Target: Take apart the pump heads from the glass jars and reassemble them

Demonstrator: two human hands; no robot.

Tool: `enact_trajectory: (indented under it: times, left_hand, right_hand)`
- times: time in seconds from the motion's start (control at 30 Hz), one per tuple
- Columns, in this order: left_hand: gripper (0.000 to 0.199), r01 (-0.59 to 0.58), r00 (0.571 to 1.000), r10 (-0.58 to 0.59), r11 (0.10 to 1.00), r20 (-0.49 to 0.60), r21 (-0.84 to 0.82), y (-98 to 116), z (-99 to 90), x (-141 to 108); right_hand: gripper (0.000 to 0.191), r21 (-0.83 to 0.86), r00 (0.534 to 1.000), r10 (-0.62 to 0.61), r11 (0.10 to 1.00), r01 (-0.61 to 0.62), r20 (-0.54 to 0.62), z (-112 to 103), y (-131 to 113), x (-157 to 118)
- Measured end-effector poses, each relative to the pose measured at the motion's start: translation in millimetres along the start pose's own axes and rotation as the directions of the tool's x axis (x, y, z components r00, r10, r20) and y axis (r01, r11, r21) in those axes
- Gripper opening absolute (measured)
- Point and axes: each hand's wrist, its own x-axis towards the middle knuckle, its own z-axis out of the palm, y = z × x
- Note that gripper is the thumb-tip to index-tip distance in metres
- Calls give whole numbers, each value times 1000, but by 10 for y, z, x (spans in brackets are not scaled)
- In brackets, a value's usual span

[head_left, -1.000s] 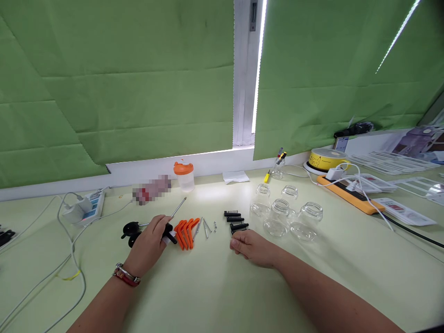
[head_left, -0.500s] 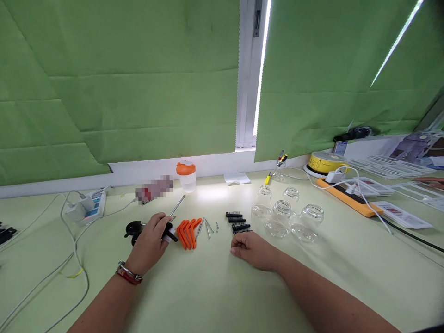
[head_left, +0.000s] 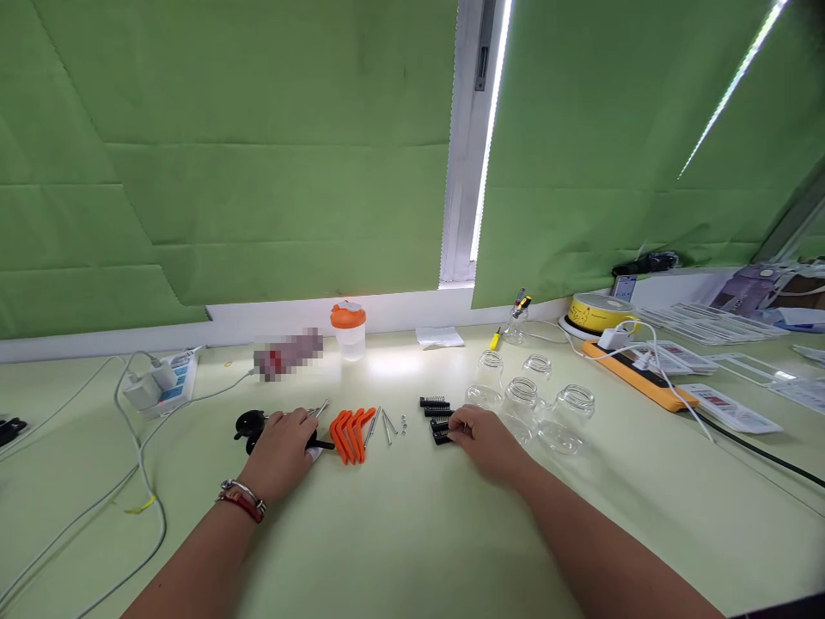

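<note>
My left hand (head_left: pixel 284 451) is closed low over several black parts, and a thin metal shaft (head_left: pixel 323 407) pokes out past its fingers. The palm side is hidden. Black rounded pieces (head_left: pixel 250 423) show to its left, and a black arm (head_left: pixel 322 444) to its right. Beside that lie several orange bent handles (head_left: pixel 351 434), then long screws (head_left: pixel 388 427) and small metal bits (head_left: pixel 404 424). My right hand (head_left: pixel 486 440) pinches at the near end of a row of black parts with springs (head_left: pixel 436 413); its fingertips are partly hidden.
Several clear glass jars (head_left: pixel 521 400) stand just beyond my right hand. An orange-lidded cup (head_left: pixel 349 331) and white paper (head_left: pixel 439 337) are at the back. An orange power strip (head_left: pixel 638 376) lies right; white cables (head_left: pixel 138 447) run from a white power strip (head_left: pixel 184 378) at left.
My left hand has lowered, and the shaft in it shows less and sits lower. My right hand has moved right and slightly forward, its fingers now at the near black spring parts.
</note>
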Motion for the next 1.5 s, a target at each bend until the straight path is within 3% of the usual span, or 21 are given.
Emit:
enact_trajectory:
  times: [0.1,0.37,0.53,0.63,0.7,0.77,0.87,1.0,1.1,1.27,1.37,1.5]
  left_hand:
    - [18,13,999,-13,1000,31,-1,-8,5,4]
    - [31,60,996,-56,997,69,-58,-49,-11,-22]
    - [56,7,998,-13,996,-63,-94,-128,-12,-44]
    - [50,-92,980,67,987,-187,-129,-78,-61,-47]
    - [42,-182,962,133,963,-238,-198,53,-113,-52]
    - [35,-254,958,193,916,-213,-310,263,-161,-64]
    - [34,-283,955,292,840,-53,-463,645,-195,-85]
    - [54,-287,893,429,774,134,-564,1051,-166,-79]
    - [44,-166,938,315,771,143,-614,1211,-126,-35]
    - [19,-60,981,177,654,76,-754,1368,-63,58]
    - [11,-5,994,93,585,60,-811,1406,-19,81]
    - [7,77,995,8,548,97,-833,1359,26,62]
  right_hand:
    - [8,-66,999,15,998,-17,-33,-32,56,37]
    - [21,-79,999,2,997,2,53,42,113,19]
    - [17,-77,994,-6,997,14,110,14,70,4]
    - [15,-87,983,-41,995,57,178,-30,18,-17]
    - [15,-89,966,-88,990,113,243,-48,-22,-40]
    - [16,-95,943,-144,979,180,299,-46,-68,-69]
    - [16,-106,913,-226,955,276,339,-9,-147,-114]
    - [15,-6,909,-272,957,289,314,55,-241,-146]
    - [15,133,935,-253,965,225,249,99,-269,-149]
    - [9,288,930,-278,935,205,239,186,-245,-145]
    - [12,290,938,-261,938,190,228,192,-196,-122]
    - [17,129,985,-167,979,161,39,103,-63,-41]
